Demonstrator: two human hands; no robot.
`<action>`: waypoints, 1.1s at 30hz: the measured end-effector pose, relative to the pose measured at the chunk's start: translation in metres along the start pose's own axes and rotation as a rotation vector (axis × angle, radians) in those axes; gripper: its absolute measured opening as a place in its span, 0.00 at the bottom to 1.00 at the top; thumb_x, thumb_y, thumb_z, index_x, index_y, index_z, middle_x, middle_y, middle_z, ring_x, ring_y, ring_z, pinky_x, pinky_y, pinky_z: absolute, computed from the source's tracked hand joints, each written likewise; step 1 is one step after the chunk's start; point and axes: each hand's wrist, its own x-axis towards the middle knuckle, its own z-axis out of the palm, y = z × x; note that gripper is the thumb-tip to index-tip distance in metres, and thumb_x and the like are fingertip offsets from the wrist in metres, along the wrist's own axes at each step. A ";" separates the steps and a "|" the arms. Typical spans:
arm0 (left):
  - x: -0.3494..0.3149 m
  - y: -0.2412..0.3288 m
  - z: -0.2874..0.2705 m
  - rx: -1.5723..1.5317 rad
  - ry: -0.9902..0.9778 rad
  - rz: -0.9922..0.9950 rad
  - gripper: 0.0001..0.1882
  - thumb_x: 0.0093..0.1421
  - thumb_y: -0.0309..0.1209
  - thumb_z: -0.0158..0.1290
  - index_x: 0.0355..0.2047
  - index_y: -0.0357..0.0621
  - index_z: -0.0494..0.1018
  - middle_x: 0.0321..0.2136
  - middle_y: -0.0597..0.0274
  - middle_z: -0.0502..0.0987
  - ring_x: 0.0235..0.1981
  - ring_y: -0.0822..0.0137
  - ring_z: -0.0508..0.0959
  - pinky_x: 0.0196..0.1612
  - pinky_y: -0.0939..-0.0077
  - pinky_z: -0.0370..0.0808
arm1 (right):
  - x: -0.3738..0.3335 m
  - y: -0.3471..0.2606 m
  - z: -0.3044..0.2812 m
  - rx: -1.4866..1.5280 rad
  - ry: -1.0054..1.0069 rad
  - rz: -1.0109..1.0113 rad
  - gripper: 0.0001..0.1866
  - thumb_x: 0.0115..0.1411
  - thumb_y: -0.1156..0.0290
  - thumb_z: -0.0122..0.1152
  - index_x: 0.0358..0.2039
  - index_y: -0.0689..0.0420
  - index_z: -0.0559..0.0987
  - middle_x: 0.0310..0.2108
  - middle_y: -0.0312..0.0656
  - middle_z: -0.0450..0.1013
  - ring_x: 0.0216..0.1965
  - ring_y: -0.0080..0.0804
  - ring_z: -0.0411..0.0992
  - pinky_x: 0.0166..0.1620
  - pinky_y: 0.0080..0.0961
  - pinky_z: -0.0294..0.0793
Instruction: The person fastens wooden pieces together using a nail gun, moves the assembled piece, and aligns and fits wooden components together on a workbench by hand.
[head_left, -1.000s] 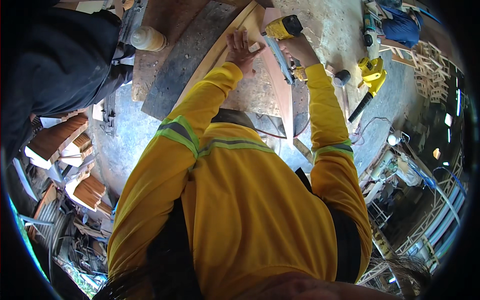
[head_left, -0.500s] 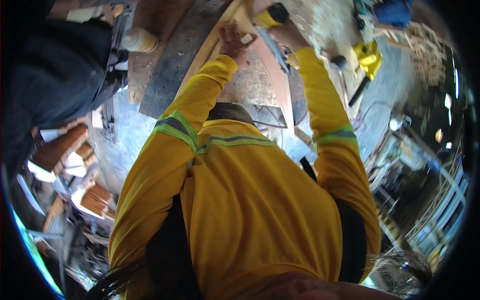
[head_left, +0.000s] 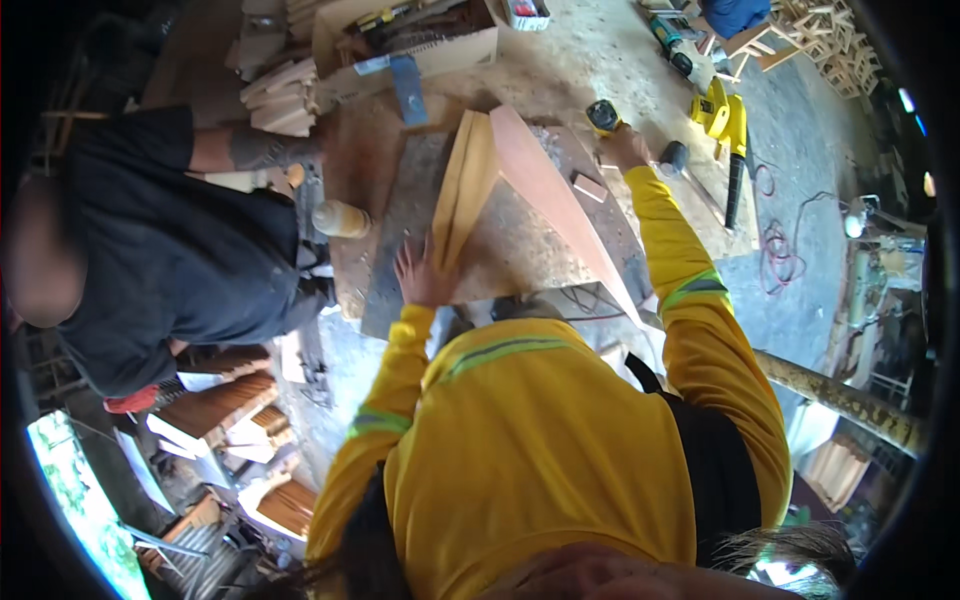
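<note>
Power tool in clenched right hand at one o'clock, now holding it clear of plank and pinkish board meeting at twelve, and resting spread-fingered left hand at ten, baring that joint.

On the table, two boards: left board and right board, close together at the far ends, wide apart at the near ends. By the near end of the left board, left hand. Right of both, drill in right hand. Farther right, blower. Just right of the right board, block. Left of both, bottle. Behind, box with tools in it. Far left, another person.
</note>
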 end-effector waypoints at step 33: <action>-0.033 -0.042 -0.027 -0.410 -0.003 0.084 0.34 0.50 0.39 0.65 0.56 0.41 0.68 0.45 0.40 0.74 0.48 0.38 0.73 0.53 0.50 0.72 | -0.169 0.011 -0.072 0.582 -0.870 0.045 0.36 0.62 0.58 0.59 0.64 0.68 0.63 0.55 0.57 0.73 0.56 0.51 0.72 0.62 0.40 0.68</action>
